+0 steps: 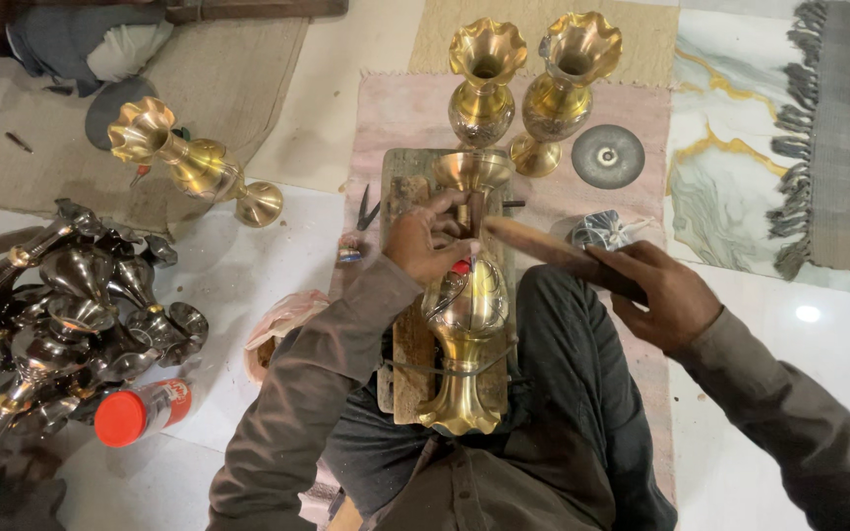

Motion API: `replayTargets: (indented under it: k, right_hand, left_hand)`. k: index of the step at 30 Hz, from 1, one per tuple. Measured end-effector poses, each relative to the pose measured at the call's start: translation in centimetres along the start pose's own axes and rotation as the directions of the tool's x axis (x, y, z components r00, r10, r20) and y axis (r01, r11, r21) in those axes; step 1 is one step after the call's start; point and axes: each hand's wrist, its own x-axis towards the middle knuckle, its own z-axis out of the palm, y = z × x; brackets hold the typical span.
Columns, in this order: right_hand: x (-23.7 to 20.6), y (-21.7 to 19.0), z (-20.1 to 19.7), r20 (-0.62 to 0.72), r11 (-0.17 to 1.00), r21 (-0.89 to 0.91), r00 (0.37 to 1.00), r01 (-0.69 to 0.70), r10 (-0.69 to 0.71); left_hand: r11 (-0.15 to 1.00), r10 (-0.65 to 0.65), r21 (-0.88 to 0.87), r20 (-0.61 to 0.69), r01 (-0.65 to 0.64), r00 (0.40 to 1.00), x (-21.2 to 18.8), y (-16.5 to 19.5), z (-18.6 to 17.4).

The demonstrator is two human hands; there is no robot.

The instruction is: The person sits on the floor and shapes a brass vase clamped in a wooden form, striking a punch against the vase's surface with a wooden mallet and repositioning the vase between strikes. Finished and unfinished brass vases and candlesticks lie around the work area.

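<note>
Gripping a small upright tool against the brass vase (466, 339) with the left hand (427, 241), fingers curled tight around it near the vase's neck. Clutching a wooden stick (553, 254) in the right hand (666, 295), fist closed, stick angling toward the tool's top. Lying lengthwise on a wooden board (407, 364) across the lap, the vase, its flared mouth toward the body.

Sitting on a pale tiled floor (238, 285), a pink mat (632, 128) underneath, a fringed grey rug (843, 128) at far right.

Standing beyond the board: two upright brass vases (484, 84). Lying at left: one more brass vase (194, 167), tipped over. Heaping at far left: a pile of darker unpolished vases (71, 315), too tangled for counting. Resting nearby: one red-capped bottle (140, 411), one round metal disc (607, 155), one pair of pliers (366, 208).
</note>
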Motion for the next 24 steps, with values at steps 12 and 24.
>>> replayTargets:
  k: [12,24]
  right_hand:
    - [3.8,0.2,-4.0,-0.004,0.967,-0.22,0.991,0.131,-0.135]
    - [9.5,0.6,-5.2,-0.035,0.98,0.102,0.985,0.173,-0.17]
  left_hand:
    - [0.997,-0.078,-0.022,0.045,0.08,0.996,0.5,1.7,-0.3]
    - [0.997,-0.061,0.043,0.018,0.061,0.998,0.6,2.8,0.1]
